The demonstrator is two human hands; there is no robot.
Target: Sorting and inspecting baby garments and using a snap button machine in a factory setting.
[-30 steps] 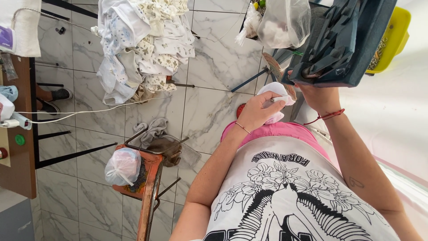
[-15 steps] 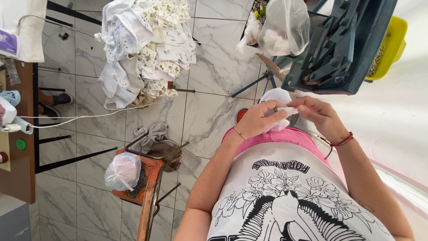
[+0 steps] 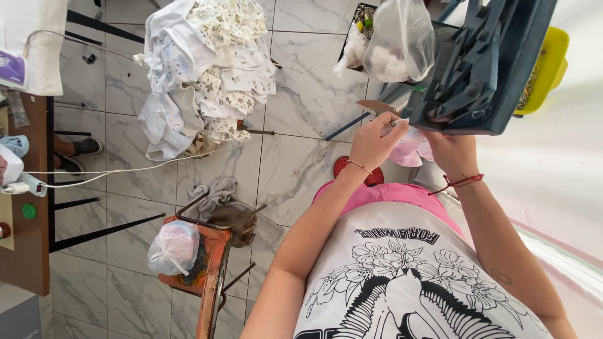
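- Your left hand (image 3: 372, 143) is raised in front of your chest, fingers bunched and pinched on a small pale, metallic-looking item at the fingertips; its exact kind cannot be told.
- Your right hand (image 3: 451, 149) sits just beside the left, partly behind the dark blue plastic crate (image 3: 487, 69); whether it is closed on anything cannot be told.
- A piece of white and pink fabric (image 3: 411, 148) lies between your two hands, touching or nearly touching both, just below the crate's lower edge. It is bunched, so no long axis or pointing direction can be read.
- A brown scissor-like tool (image 3: 375, 107) lies just above your left hand, its long axis running roughly left to right in the view, its tip toward the crate.
- A clear plastic bag (image 3: 401, 39) holding white stuff hangs near the crate's left side, well above your hands.
- A yellow plastic container (image 3: 544, 70) stands against the crate's far side.
- A knotted clear bag (image 3: 173, 247) with pale pink contents rests on an orange metal stool (image 3: 212, 271), well apart from your hands.
- A pile of printed baby garments (image 3: 207, 72) lies on the marble-tiled floor (image 3: 295, 163).
- A small purple label (image 3: 11, 68) sits on a white cloth at the left edge.
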